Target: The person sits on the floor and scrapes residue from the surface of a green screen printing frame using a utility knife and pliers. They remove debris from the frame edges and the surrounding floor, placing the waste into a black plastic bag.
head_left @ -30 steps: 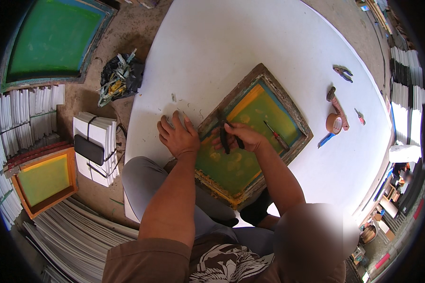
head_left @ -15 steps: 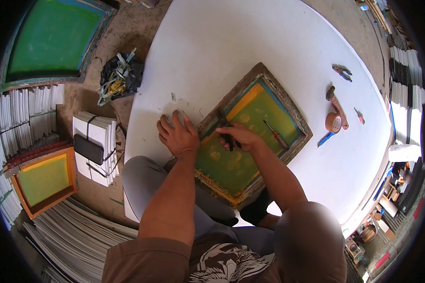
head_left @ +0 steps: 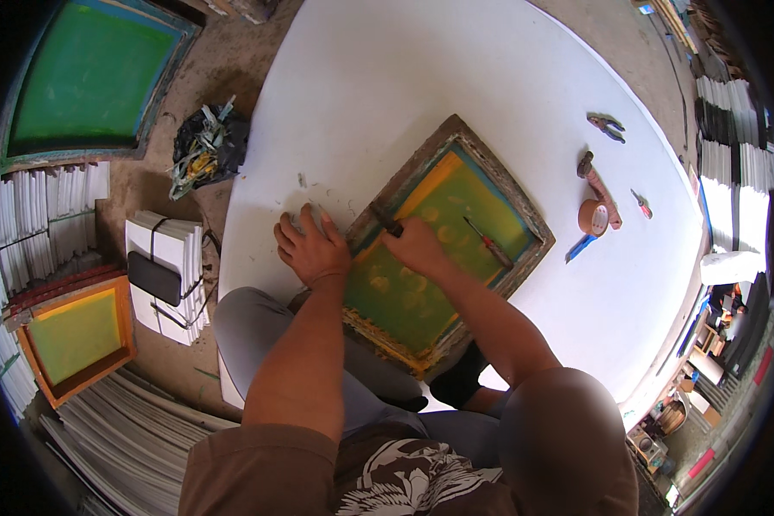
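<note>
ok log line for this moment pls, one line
left hand: flat on white table, at frame corner | right hand: grips dark tool on screen frame | screwdriver: lying on mesh

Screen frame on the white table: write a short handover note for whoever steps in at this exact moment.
Left hand: flat on the white table, at the wooden screen frame's left edge.
Right hand: gripping a dark-handled tool at the frame's upper-left corner.
A screwdriver lies on the green mesh; tape roll and pliers lie to the right.
Done: cannot tell. Left: corner work under way.
</note>
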Motion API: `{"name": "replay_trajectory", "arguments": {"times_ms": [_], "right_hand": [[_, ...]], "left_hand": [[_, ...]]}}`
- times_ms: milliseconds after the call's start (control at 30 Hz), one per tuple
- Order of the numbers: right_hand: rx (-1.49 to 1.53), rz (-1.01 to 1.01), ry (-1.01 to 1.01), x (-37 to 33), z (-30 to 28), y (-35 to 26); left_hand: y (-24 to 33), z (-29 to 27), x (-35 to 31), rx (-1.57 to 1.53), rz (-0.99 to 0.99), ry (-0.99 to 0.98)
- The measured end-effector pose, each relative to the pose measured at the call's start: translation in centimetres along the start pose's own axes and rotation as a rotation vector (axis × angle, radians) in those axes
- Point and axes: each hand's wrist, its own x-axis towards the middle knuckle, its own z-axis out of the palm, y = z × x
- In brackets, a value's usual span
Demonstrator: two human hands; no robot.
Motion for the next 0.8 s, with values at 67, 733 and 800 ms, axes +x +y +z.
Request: {"name": "replay_trajectory", "arguments": {"times_ms": [67,733,800], "right_hand": [[-0.142,0.029,-0.042,-0.5,0.2,0.0],[0.185,0.096,-0.621,1.5,-5.5,0.9],[0.227,0.095,-0.679,1.6,-5.8,1.1]], "left_hand": [[-0.1,0.1,0.1,-0.009,-0.004,-0.011],[-0.1,-0.3,0.0,0.036,-0.013,-0.034],[-0.1,-0.3,0.0,0.036,-0.007,-0.031]]}}
